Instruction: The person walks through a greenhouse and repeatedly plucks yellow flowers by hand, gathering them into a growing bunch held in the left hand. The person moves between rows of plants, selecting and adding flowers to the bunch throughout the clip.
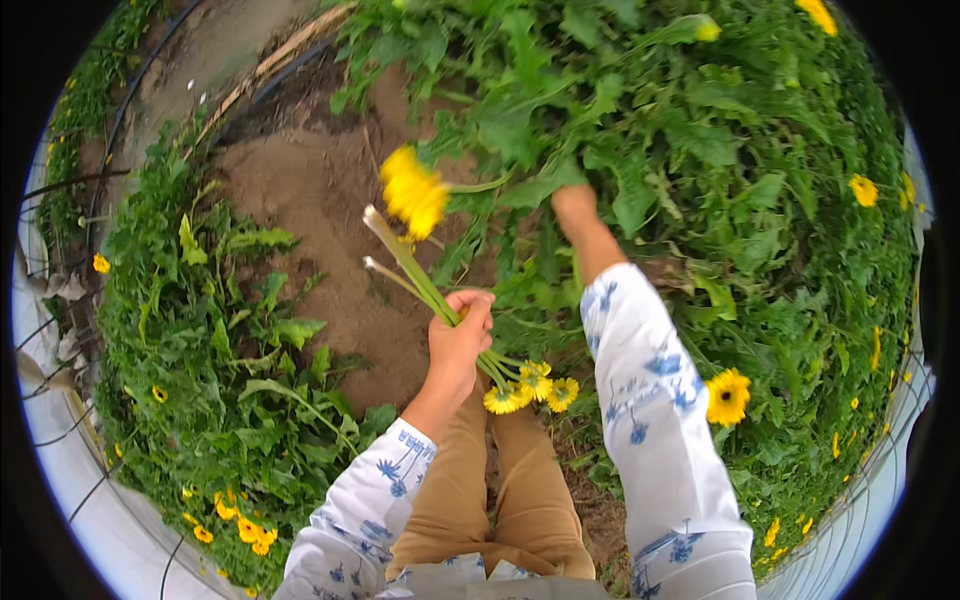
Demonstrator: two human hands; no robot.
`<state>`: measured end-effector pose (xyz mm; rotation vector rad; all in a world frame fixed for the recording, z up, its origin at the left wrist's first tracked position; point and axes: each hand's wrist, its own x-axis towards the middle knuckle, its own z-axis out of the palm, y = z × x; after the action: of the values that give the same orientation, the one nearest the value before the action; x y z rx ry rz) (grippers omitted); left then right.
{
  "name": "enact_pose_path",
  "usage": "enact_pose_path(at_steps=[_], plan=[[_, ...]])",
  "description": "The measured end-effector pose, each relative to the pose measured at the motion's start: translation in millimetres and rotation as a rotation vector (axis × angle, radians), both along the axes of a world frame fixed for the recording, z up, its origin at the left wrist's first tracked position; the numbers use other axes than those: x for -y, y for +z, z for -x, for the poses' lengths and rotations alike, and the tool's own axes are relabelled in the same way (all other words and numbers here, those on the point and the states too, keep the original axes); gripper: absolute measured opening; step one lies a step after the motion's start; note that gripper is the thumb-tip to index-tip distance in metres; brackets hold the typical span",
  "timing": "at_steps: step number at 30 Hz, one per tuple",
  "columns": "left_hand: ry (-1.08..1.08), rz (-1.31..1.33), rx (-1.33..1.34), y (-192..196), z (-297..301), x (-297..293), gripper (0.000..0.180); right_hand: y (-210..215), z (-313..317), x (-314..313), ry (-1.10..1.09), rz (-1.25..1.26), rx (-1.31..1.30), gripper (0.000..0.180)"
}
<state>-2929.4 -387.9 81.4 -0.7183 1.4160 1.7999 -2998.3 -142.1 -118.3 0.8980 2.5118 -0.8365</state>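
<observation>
Yellow bunch (500,385): cut stems clamped in left hand (458,335), heads down.
Right hand (572,203): buried in leaves (600,130); grip cannot be told.
Surroundings: bare soil path (320,200), blurred yellow bloom (413,192).

My open room is the bare soil path (300,190) ahead, between two banks of leafy plants. The left bank (190,330) crowds its edge. Dense foliage (700,150) on the right closes around my right hand (573,205), leaves hiding the fingers. My left hand (460,335) with its cut stems (410,265) stands over the path's near end.
</observation>
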Motion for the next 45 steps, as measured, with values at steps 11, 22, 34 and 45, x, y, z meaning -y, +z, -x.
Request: enact_pose_path(at_steps=[11, 22, 34, 45], plan=[[-0.17, -0.147, -0.099, 129, -73, -26, 0.011, 304, -231, 89, -0.745, 0.666, -0.498, 0.012], [-0.511, -0.377, -0.276, 257, -151, -69, 0.016, 461, -309, 108, -0.842, 0.75, -1.055, 0.008], [-0.895, -0.371, -0.918, 335, -150, -54, 0.016, 549, -370, 97, -0.611, 0.298, -1.063, 0.047], [-1.286, -0.27, -0.975, 365, -126, -23, 0.022, 632, -395, 81, -0.301, 0.511, -0.943, 0.031]])
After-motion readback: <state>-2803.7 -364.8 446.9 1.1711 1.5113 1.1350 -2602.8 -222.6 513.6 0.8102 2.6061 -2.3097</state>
